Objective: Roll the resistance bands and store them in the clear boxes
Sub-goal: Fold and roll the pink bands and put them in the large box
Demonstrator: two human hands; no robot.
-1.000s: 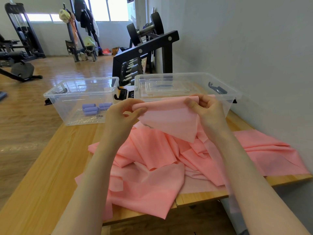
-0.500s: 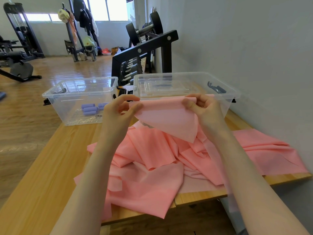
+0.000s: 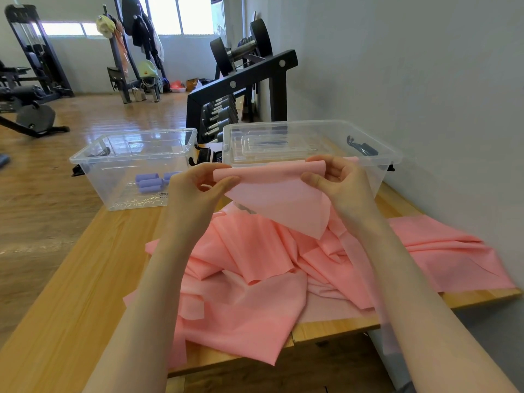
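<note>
The pink resistance band [image 3: 272, 191] is held up at centre frame, its top edge level, likely to start a straight roll. The left hand [image 3: 195, 185] pinches its nine o'clock corner, the right hand [image 3: 337, 180] its three o'clock corner. Loose pink bands [image 3: 255, 279] pile below; at ten o'clock a clear box [image 3: 133, 165] holds purple rolls [image 3: 150, 181].

Both bare forearms reach forward, raised above table height, hands level and apart. Left hand [image 3: 195, 185] pinches left end of pink band [image 3: 279, 191], thumb below, fingers curled over top edge. Right hand [image 3: 341, 184] pinches right end, thumb pointing inward; its fingertips seem tucked behind fold, partly hidden.
</note>
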